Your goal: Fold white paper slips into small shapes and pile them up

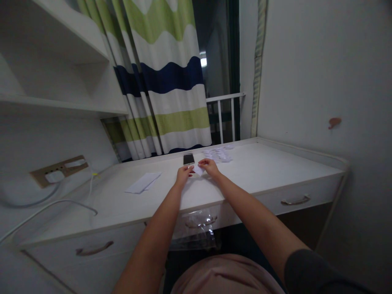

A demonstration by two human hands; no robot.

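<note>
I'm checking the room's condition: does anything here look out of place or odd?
A clear plastic bag hangs over the handle of the middle drawer, partly covering it. A lone brown spot interrupts the plain right wall; stain or fixture, I can't tell. White paper pieces beyond the right hand lie jumbled.

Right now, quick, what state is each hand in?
Left hand: closed, holding the small paper.
Right hand: closed, holding that small paper too.

The right sleeve [309, 267] is short, plain and dark grey.
</note>
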